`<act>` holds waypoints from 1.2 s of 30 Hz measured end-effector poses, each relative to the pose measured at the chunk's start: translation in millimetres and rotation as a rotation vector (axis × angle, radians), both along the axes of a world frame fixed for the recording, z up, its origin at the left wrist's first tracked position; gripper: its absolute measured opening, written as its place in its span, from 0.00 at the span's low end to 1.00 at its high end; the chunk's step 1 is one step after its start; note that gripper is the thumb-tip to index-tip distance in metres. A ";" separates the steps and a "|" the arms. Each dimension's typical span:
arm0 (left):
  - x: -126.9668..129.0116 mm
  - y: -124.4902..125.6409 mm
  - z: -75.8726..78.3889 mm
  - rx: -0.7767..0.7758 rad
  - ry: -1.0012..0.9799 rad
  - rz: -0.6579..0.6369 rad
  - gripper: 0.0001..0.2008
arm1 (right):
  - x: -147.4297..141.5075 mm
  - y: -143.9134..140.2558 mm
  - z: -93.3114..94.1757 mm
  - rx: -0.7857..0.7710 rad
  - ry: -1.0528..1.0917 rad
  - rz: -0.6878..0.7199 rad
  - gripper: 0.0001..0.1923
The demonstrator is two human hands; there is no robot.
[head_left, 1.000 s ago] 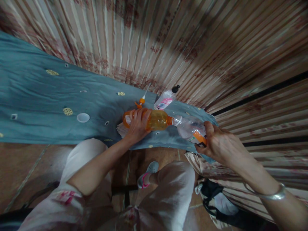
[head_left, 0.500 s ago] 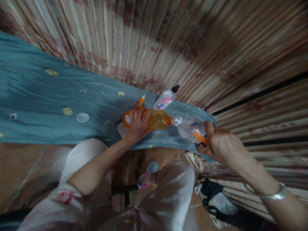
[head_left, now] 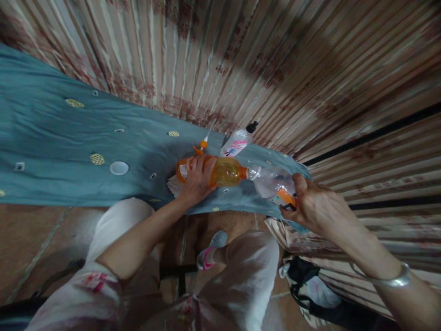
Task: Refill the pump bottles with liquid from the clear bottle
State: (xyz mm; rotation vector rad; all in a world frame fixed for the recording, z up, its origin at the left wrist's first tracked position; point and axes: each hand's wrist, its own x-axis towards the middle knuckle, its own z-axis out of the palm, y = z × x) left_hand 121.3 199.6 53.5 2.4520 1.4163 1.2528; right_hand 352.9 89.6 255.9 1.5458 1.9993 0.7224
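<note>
Gripping orange bottle, clear bottle — labels unreadable.

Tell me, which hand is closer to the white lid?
Left. The left hand grips the orange bottle just right of the white lid; the right hand holds the clear bottle, much farther right.

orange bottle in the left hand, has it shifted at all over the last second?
No. The orange bottle sits at the same spot relative to the white cap on the blue cloth, mouth against the clear bottle.

White trousers, silver bangle, grey-pink shoe.
</note>
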 end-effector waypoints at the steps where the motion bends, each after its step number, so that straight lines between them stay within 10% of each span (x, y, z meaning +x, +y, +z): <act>1: 0.0 -0.1 -0.2 0.006 0.000 0.000 0.40 | -0.1 -0.1 0.2 -0.003 -0.003 -0.001 0.23; 36: 0.3 0.5 -1.3 -0.004 -0.028 -0.006 0.40 | -1.3 0.7 2.1 -0.028 -0.006 -0.028 0.24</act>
